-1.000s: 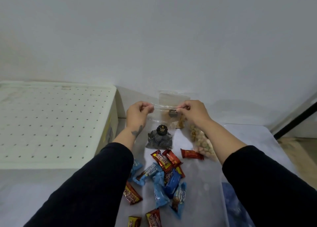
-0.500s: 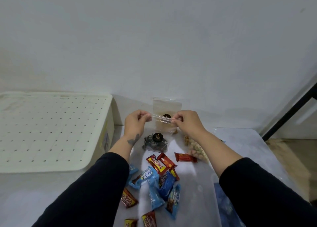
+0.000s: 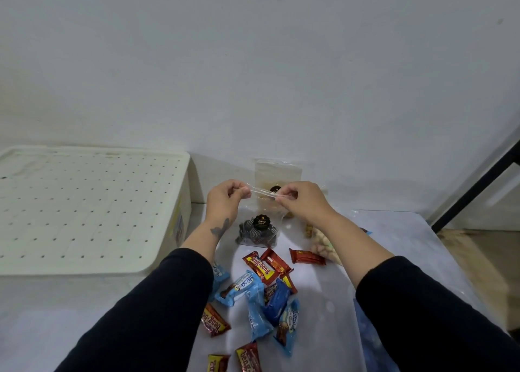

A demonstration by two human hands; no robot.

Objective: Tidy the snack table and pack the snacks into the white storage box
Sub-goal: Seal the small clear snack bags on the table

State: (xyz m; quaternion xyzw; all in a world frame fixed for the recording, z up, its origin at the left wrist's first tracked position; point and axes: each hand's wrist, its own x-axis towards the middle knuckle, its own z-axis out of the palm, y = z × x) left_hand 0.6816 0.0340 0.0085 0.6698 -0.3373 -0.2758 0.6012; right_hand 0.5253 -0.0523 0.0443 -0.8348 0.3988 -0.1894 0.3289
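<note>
My left hand [image 3: 228,200] and my right hand [image 3: 302,201] pinch the top strip of a clear zip bag of black-and-white swirl cookies [image 3: 257,232], one hand at each end, a little above the table. The bag's bottom rests on the table and it carries a black label. The white storage box [image 3: 180,216] stands to the left with its perforated lid [image 3: 84,208] on. Red snack bars [image 3: 260,267] and blue snack packets [image 3: 240,287] lie scattered in front of me.
A second clear pouch [image 3: 278,171] leans against the wall behind my hands. A bag of pale round snacks [image 3: 323,240] lies under my right forearm. The white table's right edge [image 3: 439,245] drops to a wooden floor. A dark door frame [image 3: 478,186] stands at the right.
My hands have moved closer together along the bag's top strip, the right hand sliding left. The camera has tipped up slightly, so the table sits lower in view.
</note>
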